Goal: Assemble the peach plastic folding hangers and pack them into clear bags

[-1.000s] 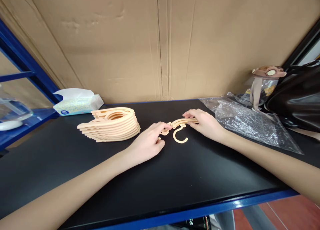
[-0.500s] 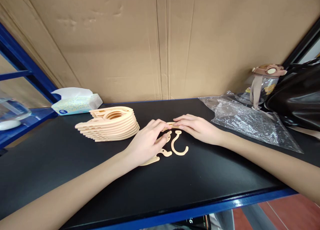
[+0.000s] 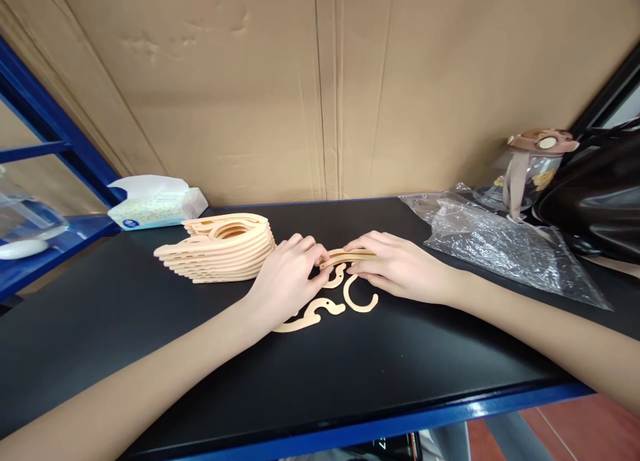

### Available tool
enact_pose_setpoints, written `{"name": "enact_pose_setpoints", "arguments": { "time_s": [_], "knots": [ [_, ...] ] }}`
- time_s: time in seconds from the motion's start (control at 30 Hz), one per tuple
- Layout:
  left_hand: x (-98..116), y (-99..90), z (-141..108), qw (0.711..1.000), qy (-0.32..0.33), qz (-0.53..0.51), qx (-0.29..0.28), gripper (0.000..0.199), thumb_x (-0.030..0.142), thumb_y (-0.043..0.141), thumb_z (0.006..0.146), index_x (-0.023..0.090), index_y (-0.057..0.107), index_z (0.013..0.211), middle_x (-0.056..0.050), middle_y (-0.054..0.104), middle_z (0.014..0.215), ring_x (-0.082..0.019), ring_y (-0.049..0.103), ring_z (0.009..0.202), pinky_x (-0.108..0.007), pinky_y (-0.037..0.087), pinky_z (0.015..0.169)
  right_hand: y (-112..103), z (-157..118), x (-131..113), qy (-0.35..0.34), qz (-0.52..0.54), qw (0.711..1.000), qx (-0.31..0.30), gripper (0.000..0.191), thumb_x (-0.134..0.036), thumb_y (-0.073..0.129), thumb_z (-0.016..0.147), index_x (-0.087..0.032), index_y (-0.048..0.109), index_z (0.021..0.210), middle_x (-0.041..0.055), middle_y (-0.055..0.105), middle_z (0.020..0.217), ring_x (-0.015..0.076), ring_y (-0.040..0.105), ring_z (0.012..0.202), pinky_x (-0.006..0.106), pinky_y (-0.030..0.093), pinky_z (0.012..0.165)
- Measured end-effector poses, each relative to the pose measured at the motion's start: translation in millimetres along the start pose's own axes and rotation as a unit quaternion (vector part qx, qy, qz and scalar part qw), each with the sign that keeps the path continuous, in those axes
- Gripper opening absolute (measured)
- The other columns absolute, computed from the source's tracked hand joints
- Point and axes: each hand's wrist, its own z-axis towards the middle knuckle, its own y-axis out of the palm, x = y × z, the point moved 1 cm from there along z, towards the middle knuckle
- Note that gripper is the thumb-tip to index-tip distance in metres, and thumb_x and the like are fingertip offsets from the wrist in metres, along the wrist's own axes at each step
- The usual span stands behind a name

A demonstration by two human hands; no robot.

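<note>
Between my two hands is a curved beige hanger piece (image 3: 347, 256) with a long slot along its edge. My left hand (image 3: 291, 267) pinches its left end between thumb and fingers. My right hand (image 3: 400, 264) grips the right end, thumb below and fingers above. Just under the piece lies a beige hanger hook (image 3: 361, 307), its upper end partly hidden by my right fingers. A wavy hanger arm (image 3: 305, 319) lies nearer me, partly covered by my left hand. Another small curved arm (image 3: 336, 279) shows between the hands.
A stack of beige folding hangers (image 3: 215, 254) stands left of my hands on the black table (image 3: 320, 394). Behind it is a tissue pack (image 3: 155, 211). To the right lie a crinkled clear plastic bag (image 3: 500, 241), a strapped water bottle (image 3: 537, 167) and a black bag (image 3: 595, 194). Cardboard (image 3: 250, 101) forms the back.
The slotted hanger piece has been lifted and tilted, so its slotted edge faces me. My right hand has shifted its hold, and my left hand uncovers more of the arm below.
</note>
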Motion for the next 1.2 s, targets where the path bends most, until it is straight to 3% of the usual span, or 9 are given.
{"name": "enact_pose_setpoints", "arguments": {
  "time_s": [0.17,0.43,0.67,0.87,1.03,1.2],
  "knots": [
    [0,0.0,-1,1.000,-0.017,0.002,0.003,0.016,0.027,0.057,0.087,0.018,0.061,0.074,-0.001,0.058,0.072,-0.019,0.050,0.074,-0.030,0.038,0.061,-2,1,-2,-0.015,-0.057,0.998,-0.006,0.028,-0.023,0.041,0.097,-0.019,0.068,0.104,0.0089,0.058,0.119,0.0223,0.051,0.106,0.039,0.047,0.089],
    [2,-1.1,-1,0.999,-0.046,-0.007,0.020,0.016,0.025,0.057,0.082,0.019,0.058,0.068,-0.001,0.060,0.068,-0.019,0.053,0.071,-0.028,0.034,0.052,2,1,-6,-0.011,-0.065,0.998,-0.012,0.028,-0.017,0.043,0.095,-0.015,0.059,0.117,0.0106,0.055,0.127,0.0240,0.050,0.111,0.041,0.046,0.092],
    [-4,-13.2,-1,0.996,-0.082,-0.010,0.036,0.016,0.022,0.053,0.085,0.019,0.058,0.070,0.001,0.061,0.068,-0.017,0.056,0.069,-0.027,0.032,0.052,2,2,-4,0.020,0.010,1.000,0.011,0.021,-0.023,0.039,0.097,-0.015,0.059,0.095,0.0112,0.056,0.121,0.0223,0.053,0.103,0.039,0.045,0.089],
    [-2,-15.3,-2,0.996,-0.076,-0.015,0.054,0.017,0.026,0.050,0.091,0.019,0.056,0.078,0.001,0.060,0.076,-0.017,0.055,0.072,-0.026,0.032,0.053,2,3,-2,0.048,0.074,0.996,0.004,0.014,-0.022,0.039,0.097,-0.019,0.052,0.092,0.0082,0.059,0.111,0.0202,0.054,0.094,0.037,0.043,0.084],
    [-1,-16.0,-4,0.991,-0.081,-0.065,0.081,0.016,0.027,0.046,0.094,0.019,0.055,0.083,0.002,0.057,0.081,-0.012,0.053,0.067,-0.024,0.034,0.054,1,3,-4,0.077,0.124,0.989,-0.003,0.012,-0.023,0.039,0.097,-0.020,0.050,0.093,0.0063,0.060,0.111,0.0198,0.055,0.096,0.037,0.041,0.084],
    [-3,-15.6,-7,0.978,-0.085,-0.155,0.114,0.007,0.026,0.047,0.094,0.021,0.052,0.093,0.003,0.056,0.086,-0.010,0.049,0.063,-0.023,0.036,0.056,1,2,-4,0.135,0.210,0.968,-0.001,0.016,-0.031,0.040,0.097,-0.021,0.049,0.088,0.0025,0.061,0.095,0.0166,0.055,0.085,0.035,0.041,0.082]
  ]
}}
